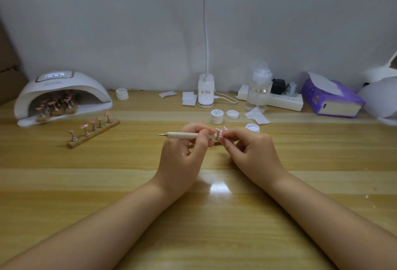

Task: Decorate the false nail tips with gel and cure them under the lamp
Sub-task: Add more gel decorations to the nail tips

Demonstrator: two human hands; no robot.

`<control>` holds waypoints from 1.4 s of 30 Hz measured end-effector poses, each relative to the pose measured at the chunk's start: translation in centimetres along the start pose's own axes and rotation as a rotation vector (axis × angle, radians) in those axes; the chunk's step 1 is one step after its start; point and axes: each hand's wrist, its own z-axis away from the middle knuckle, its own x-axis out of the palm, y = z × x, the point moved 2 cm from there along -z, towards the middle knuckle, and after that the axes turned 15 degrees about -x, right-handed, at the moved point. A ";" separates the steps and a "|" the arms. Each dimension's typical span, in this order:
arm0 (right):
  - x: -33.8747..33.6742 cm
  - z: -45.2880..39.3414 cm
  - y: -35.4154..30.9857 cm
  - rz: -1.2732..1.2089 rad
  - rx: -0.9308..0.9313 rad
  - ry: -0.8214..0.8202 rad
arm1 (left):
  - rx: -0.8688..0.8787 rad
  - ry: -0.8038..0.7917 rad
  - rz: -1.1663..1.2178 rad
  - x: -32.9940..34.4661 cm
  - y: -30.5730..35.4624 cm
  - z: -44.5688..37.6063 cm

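1. The left hand point(182, 151) gripped a wooden dotting tool point(189, 135); the right hand point(253, 151) pinched a pink dotted nail tip point(221, 133) at its end, above the table point(107, 183).
2. An open jar point(253, 128) held white gel; the labelled jar point(217, 116) was unreadable.
3. The curing lamp point(62, 95) held mounted tips.

No text could be read clearly. The small white jar point(216, 116) carried a cursive label, the lamp base point(206, 92) a sticker, and the curing lamp point(62, 93) a faint print, all too small.
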 end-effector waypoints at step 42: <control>-0.1 -0.1 -0.1 -0.001 -0.005 0.003 | 0.004 0.010 -0.043 0.0 0.0 0.0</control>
